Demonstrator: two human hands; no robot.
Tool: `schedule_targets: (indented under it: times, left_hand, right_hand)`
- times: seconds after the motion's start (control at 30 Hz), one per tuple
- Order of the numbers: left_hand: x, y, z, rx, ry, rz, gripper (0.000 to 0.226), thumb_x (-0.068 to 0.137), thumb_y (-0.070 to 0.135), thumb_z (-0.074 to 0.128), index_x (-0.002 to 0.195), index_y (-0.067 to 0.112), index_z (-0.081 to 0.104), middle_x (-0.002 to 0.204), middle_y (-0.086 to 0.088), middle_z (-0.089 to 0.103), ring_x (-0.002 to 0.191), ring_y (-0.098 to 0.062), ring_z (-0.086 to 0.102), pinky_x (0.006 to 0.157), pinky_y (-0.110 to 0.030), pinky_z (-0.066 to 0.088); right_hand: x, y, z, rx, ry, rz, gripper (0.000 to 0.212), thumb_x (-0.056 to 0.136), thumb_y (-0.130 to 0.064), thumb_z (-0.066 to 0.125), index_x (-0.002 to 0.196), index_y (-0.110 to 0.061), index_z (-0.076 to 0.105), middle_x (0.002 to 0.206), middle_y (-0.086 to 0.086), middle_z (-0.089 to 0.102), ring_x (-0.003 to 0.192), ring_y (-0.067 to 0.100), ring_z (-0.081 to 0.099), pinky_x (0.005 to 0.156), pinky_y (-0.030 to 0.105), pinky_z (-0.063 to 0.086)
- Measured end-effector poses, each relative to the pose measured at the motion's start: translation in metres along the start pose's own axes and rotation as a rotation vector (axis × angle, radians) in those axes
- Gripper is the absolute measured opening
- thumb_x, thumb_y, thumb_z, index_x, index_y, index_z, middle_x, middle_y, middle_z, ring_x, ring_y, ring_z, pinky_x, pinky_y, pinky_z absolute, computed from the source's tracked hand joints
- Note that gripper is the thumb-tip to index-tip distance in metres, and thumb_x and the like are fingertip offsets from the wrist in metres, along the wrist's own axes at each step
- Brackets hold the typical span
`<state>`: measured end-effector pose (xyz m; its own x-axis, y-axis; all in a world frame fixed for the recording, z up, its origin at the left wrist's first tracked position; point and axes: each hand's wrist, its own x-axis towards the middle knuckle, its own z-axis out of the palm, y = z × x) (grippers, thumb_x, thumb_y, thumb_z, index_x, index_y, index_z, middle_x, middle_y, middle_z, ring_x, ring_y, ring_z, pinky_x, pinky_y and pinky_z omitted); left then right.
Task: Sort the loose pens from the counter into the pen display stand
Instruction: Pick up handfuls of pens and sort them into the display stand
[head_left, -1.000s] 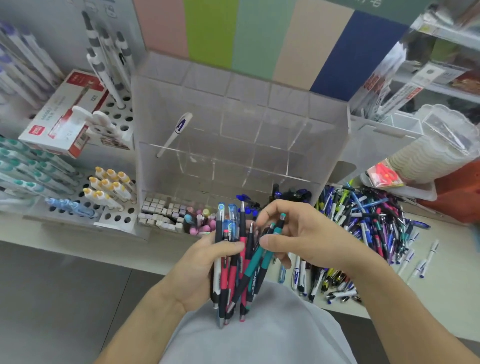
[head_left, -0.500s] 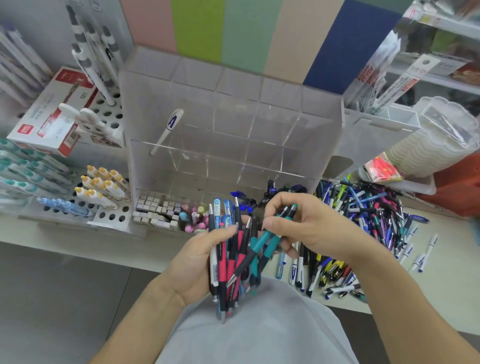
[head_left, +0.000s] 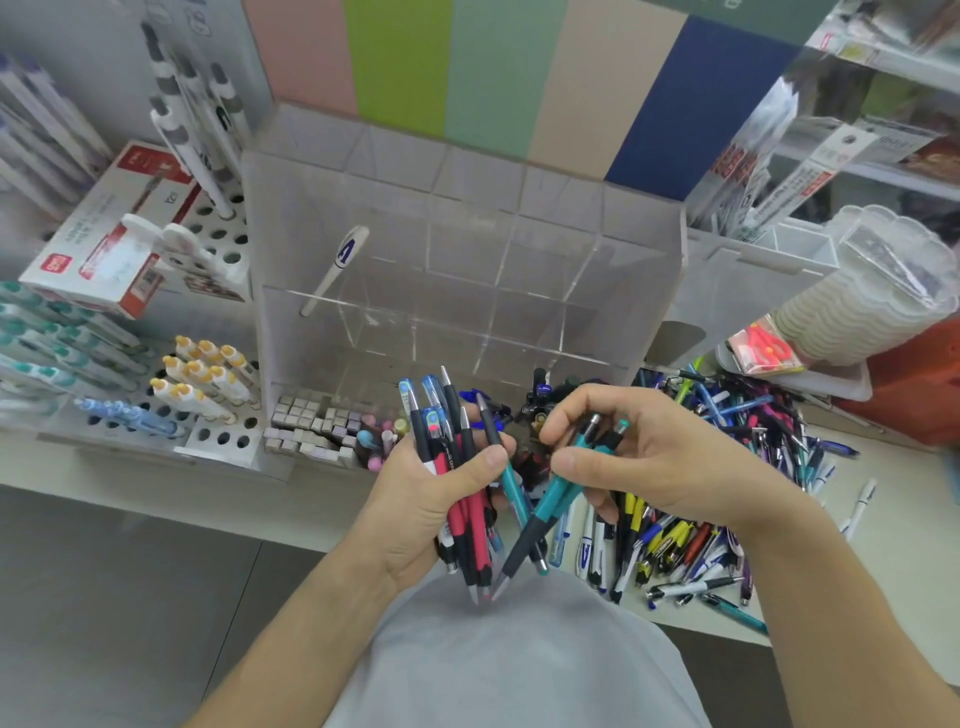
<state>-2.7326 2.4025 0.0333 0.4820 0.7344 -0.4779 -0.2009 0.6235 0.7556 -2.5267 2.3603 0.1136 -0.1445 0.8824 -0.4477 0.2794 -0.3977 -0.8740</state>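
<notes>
shop shelving backs a pale table (head_left: 883, 519) with the clear acrylic pen display stand (head_left: 462, 270) nearly empty. left hand (head_left: 426, 499) grips a mixed pen bundle (head_left: 462, 467); right hand (head_left: 649, 457) pinches two teal pens (head_left: 556, 499). better to group by colour before slotting. loose pen pile (head_left: 727, 467) crowds the stand's right, erasers (head_left: 311, 426) its front.

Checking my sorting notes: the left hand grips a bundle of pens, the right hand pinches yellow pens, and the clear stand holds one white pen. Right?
Not quite: in the head view the right hand pinches teal pens, not yellow. The left hand does grip the bundle of pens, and the clear stand holds one white pen.
</notes>
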Motion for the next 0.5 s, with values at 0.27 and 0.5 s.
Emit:
schedule_targets:
  times: [0.27, 0.5]
  left_hand:
    - [-0.002, 0.001, -0.005, -0.052, 0.130, 0.055, 0.023, 0.073, 0.013, 0.075, 0.096, 0.012, 0.068, 0.083, -0.007, 0.069, 0.074, -0.021, 0.067, 0.066, -0.034, 0.060]
    - [0.000, 0.001, 0.005, -0.118, 0.209, 0.089, 0.026, 0.072, 0.019, 0.075, 0.092, 0.007, 0.065, 0.072, -0.008, 0.066, 0.064, -0.023, 0.064, 0.066, -0.045, 0.057]
  right_hand:
    - [-0.008, -0.003, -0.022, 0.152, 0.313, -0.032, 0.026, 0.078, -0.021, 0.078, 0.086, 0.000, 0.063, 0.073, 0.021, 0.072, 0.058, 0.030, 0.071, 0.054, 0.031, 0.061]
    - [0.006, 0.019, 0.041, 0.541, 0.576, 0.007, 0.025, 0.081, -0.019, 0.075, 0.096, -0.002, 0.065, 0.082, 0.015, 0.076, 0.072, 0.028, 0.075, 0.064, 0.025, 0.061]
